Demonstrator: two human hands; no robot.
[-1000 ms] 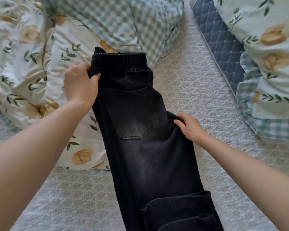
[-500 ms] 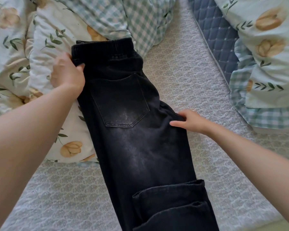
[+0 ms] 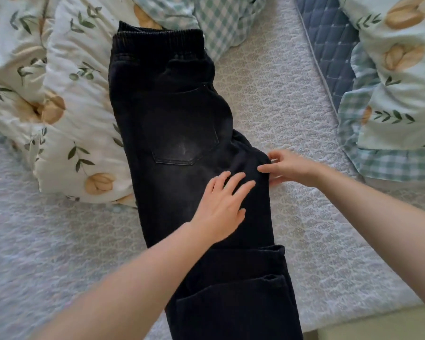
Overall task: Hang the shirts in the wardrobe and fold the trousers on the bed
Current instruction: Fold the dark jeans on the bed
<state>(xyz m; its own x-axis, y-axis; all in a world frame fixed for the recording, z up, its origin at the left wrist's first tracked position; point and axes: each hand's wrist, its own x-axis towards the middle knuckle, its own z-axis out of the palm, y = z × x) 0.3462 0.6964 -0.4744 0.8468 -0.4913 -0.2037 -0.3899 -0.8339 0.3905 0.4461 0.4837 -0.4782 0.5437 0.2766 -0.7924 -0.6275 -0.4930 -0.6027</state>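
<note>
Looking down from the head: black trousers (image 3: 182, 123) lie leg on leg along the bed (image 3: 292, 106), hems doubled back by its near edge. Left hand (image 3: 221, 207) presses flat on them, fingers straight; right hand (image 3: 290, 168) pinches their side. Folding seems half done; no shirts show.

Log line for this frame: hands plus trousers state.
stage: trousers fold | trousers: on bed, back pocket up | left hand: flat on trousers | right hand: pinches trousers' right edge

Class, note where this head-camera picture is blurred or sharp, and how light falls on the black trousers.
Head view: left hand and right hand smeared by motion, bedspread at lower left blurred; back pocket of the black trousers sharper, with a pale sheen; soft light, no hard shadows.
</note>
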